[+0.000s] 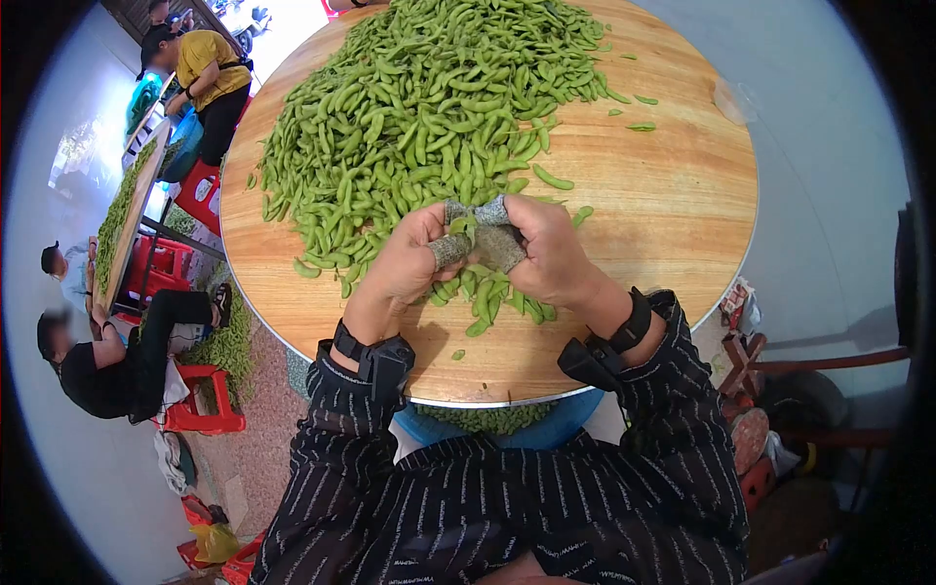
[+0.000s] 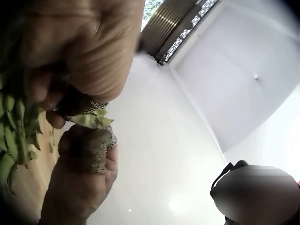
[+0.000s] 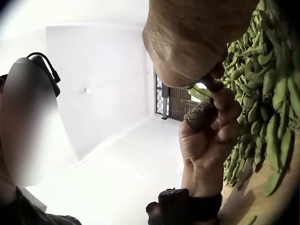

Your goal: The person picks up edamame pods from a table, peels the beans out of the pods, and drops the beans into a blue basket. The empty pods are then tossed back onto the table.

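Over the near part of a round wooden table (image 1: pixel 643 234), both hands meet at the fingertips around a split green soybean pod (image 1: pixel 466 229). My left hand (image 1: pixel 398 261) pinches it from one side and my right hand (image 1: pixel 556 255) from the other. Grey speckled wraps cover the thumbs and index fingers. Pale green parts of the pod (image 2: pixel 89 121) poke out between the fingertips in the left wrist view; in the right wrist view a strip of pod (image 3: pixel 200 93) shows. A large heap of soybean pods (image 1: pixel 419 127) lies beyond the hands, with several more just below them.
Under the table's near edge sits a blue basin (image 1: pixel 541 429) with shelled beans. A clear plastic piece (image 1: pixel 733 102) lies at the right rim. On the left, people work at another table (image 1: pixel 132 219) beside red stools (image 1: pixel 200 400). A wooden chair frame (image 1: pixel 746 361) stands right.
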The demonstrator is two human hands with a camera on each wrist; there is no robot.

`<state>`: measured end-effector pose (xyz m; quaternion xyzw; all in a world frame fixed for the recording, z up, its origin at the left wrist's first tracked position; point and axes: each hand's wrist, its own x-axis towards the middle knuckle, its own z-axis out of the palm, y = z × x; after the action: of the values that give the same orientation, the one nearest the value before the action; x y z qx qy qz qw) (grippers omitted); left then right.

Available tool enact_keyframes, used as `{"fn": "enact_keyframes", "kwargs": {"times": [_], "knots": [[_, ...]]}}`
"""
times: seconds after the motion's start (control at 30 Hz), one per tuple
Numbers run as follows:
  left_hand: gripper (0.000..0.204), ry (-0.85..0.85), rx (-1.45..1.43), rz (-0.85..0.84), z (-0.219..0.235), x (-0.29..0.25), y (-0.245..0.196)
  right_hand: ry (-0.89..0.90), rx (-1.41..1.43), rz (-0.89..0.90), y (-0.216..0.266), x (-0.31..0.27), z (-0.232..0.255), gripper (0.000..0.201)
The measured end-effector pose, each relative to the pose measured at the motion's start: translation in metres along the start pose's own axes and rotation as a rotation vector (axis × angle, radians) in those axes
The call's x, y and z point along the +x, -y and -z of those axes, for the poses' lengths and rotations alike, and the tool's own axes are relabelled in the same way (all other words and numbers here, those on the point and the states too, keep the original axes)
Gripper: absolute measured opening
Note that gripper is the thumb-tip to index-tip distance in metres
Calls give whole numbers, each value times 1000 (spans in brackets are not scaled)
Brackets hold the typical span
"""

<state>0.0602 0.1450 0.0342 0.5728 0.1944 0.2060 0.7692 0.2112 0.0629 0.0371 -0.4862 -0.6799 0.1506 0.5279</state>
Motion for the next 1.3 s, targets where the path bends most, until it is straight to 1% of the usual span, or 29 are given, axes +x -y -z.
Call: {"fn": "enact_keyframes", "kwargs": {"times": [0.03,0.1,0.13,0.2,0.23,0.27,0.3,0.33,0.4,0.43,0.5,0.53,0.57,0.6,0.63,0.67,0.7,0.73,0.8,0.83,0.9,0.93,1.0,1.03,1.1,1.13,1.2,1.23,1.3], "knots": [[12,0,1,1,0,0,0,-1,1,0,-2,0,0,10],[12,-41,157,92,3,2,-2,-196,50,67,-8,2,0,7],[12,-43,161,94,6,0,-5,-199,54,67,-10,4,3,7],[12,-161,51,22,14,-6,-12,-433,373,-222,-20,8,17,7],[13,-165,26,-44,17,-9,-16,-433,374,-224,-26,11,25,7],[13,-168,25,-42,15,-13,-21,-607,565,-406,-34,14,35,9],[14,-222,232,-66,10,-16,-28,-777,757,-589,-40,16,42,12],[15,-276,441,-90,8,-19,-33,-773,760,-589,-45,16,46,12],[15,-269,410,-112,13,-24,-31,-789,1136,-717,-52,15,46,15],[15,-256,376,-137,15,-26,-30,-785,1139,-716,-51,15,45,15],[16,-249,340,-162,11,-33,-32,-626,1069,-647,-44,14,42,20],[15,-229,364,-137,2,-45,-35,-621,1070,-648,-41,15,40,20],[15,-209,389,-110,-6,-57,-37,-582,1013,-625,-37,15,39,21],[16,-166,467,-111,-17,-69,-34,-543,958,-601,-35,15,38,22],[17,-124,544,-112,-27,-80,-30,-537,962,-606,-33,15,36,22],[17,71,633,-48,-31,-90,-29,-510,947,-608,-31,15,34,23],[17,180,599,-64,-32,-100,-13,-485,931,-609,-30,14,32,23],[26,308,671,-92,-35,-105,-5,-479,934,-613,-29,14,32,23],[13,369,715,-152,-46,-117,9,-423,929,-601,-29,14,30,23],[13,362,714,-149,-47,-119,16,-416,932,-605,-28,14,29,23],[38,502,679,-298,-48,-120,29,-413,939,-587,-27,14,29,21],[38,500,681,-300,-48,-122,28,-410,940,-585,-28,13,29,21],[31,568,721,-269,-47,-124,27,-415,950,-578,-29,13,28,18],[31,569,725,-270,-49,-123,23,-415,951,-575,-29,13,28,18],[15,521,725,-388,-53,-117,12,-427,949,-586,-28,13,29,16],[15,522,728,-388,-49,-116,8,-428,951,-583,-28,14,29,16],[12,348,716,-63,-39,-117,0,-422,930,-585,-29,14,30,16],[11,218,705,-87,-41,-109,-7,-423,930,-584,-28,13,30,16],[12,-12,865,-231,-33,-87,-13,-402,931,-586,-27,14,30,18]]}}
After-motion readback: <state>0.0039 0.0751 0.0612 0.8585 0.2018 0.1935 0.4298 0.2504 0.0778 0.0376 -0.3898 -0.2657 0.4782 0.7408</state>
